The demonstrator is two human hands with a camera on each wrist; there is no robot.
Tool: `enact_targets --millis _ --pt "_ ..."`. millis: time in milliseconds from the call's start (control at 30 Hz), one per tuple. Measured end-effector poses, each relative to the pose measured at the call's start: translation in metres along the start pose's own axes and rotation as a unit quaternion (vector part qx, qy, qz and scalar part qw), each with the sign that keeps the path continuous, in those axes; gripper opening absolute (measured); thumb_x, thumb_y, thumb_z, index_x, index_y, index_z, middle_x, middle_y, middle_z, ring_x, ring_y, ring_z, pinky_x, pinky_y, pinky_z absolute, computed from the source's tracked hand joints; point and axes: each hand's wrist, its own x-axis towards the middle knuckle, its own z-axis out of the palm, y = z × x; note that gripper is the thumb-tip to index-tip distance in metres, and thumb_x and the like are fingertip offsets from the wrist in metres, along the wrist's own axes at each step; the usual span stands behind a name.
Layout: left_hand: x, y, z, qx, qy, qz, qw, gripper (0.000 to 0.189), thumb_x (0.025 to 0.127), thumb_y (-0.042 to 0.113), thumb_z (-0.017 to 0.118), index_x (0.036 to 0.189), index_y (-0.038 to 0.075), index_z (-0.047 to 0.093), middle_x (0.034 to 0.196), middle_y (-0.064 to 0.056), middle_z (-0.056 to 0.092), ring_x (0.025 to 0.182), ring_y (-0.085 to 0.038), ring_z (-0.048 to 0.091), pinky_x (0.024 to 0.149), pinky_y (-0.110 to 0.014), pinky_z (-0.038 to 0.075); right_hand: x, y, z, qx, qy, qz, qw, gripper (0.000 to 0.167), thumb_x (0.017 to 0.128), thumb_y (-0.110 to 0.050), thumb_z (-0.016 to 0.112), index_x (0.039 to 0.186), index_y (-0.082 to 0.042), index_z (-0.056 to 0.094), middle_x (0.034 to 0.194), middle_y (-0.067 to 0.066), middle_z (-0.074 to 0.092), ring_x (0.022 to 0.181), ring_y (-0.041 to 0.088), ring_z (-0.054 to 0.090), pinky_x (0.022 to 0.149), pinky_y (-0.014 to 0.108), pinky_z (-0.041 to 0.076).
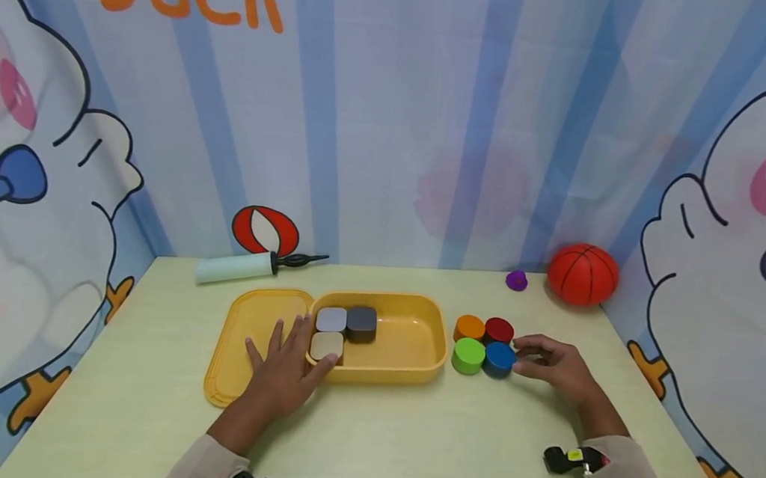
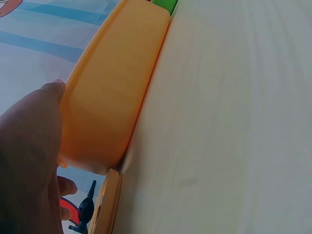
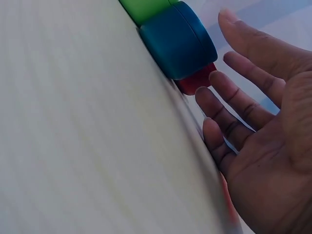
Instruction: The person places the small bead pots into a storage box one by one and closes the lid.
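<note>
A pale blue striped curtain printed with cartoon ducks stands behind a pale yellow-green table. The left hand lies with fingers spread and extended, its thumb at the near rim of a yellow rectangular plastic box and its other fingers above the flat yellow lid to the box's left. Just beyond that thumb, inside the box, sit a beige rounded block, a light grey one and a dark grey one.

The right hand holds nothing, fingers loosely bent, just beside a blue cylinder; whether they touch is unclear. Left of that hand, green, orange and dark red cylinders cluster with the blue one. Beyond it rests a red ball with black lines.
</note>
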Motion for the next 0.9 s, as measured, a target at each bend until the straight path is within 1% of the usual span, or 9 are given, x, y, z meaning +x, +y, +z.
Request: enact_targets --millis 133,267,400,500,667,900 --pt "-0.0007 -0.0010 -0.0006 -0.006 -0.003 -0.001 1.0000 0.095 0.107 0.075 0.044 0.178 0.020 0.011 0.184 -0.014 0.020 0.171 -0.051 0.004 0.119 -0.089 -0.018 0.0005 0.0051 0.0015 -0.007 -0.004 -0.009 0.9999 0.045 0.097 -0.016 0.085 0.137 -0.002 0.073 0.135 0.017 0.072 0.115 0.009 0.068 0.093 0.019 0.057" --pt "-0.0010 -0.0007 -0.0016 -0.010 -0.005 0.001 0.9999 0.095 0.108 0.074 0.044 0.178 0.019 0.010 0.184 -0.014 0.019 0.171 -0.051 0.003 0.118 -0.088 -0.019 0.0008 0.0077 0.0023 -0.016 -0.003 -0.020 0.9997 0.044 0.096 -0.016 0.085 0.138 -0.004 0.074 0.137 0.019 0.070 0.115 0.010 0.066 0.091 0.019 0.056" --pt "-0.0021 -0.0001 -0.0018 -0.016 -0.007 0.001 0.9999 0.095 0.108 0.073 0.045 0.178 0.019 0.009 0.184 -0.014 0.018 0.171 -0.051 0.002 0.118 -0.088 -0.020 -0.0009 0.0083 0.0032 -0.028 -0.004 -0.036 0.9989 0.046 0.095 -0.014 0.085 0.138 -0.004 0.074 0.138 0.023 0.069 0.114 0.010 0.065 0.090 0.019 0.056" --pt "-0.0025 -0.0001 -0.0013 -0.018 -0.007 0.001 0.9998 0.095 0.108 0.073 0.045 0.178 0.021 0.009 0.185 -0.013 0.018 0.171 -0.051 0.002 0.118 -0.088 -0.020 -0.0011 0.0096 0.0039 -0.033 -0.005 -0.042 0.9986 0.047 0.094 -0.013 0.086 0.138 -0.004 0.074 0.138 0.023 0.069 0.114 0.010 0.065 0.089 0.019 0.056" --pt "-0.0016 -0.0006 -0.0007 -0.021 -0.004 0.001 0.9998 0.095 0.108 0.073 0.044 0.178 0.021 0.009 0.185 -0.013 0.019 0.171 -0.051 0.003 0.119 -0.088 -0.020 -0.0004 0.0097 0.0042 -0.043 -0.004 -0.042 0.9981 0.047 0.094 -0.013 0.086 0.139 -0.005 0.075 0.138 0.021 0.070 0.114 0.008 0.063 0.089 0.019 0.056" --pt "-0.0011 -0.0003 -0.0011 -0.022 -0.002 0.004 0.9998 0.094 0.108 0.071 0.046 0.178 0.020 0.009 0.184 -0.014 0.020 0.170 -0.052 0.004 0.119 -0.088 -0.018 0.0005 0.0045 0.0067 -0.067 -0.004 -0.031 0.9972 0.045 0.095 -0.018 0.087 0.138 -0.009 0.077 0.142 0.020 0.069 0.117 0.003 0.057 0.088 0.022 0.053"
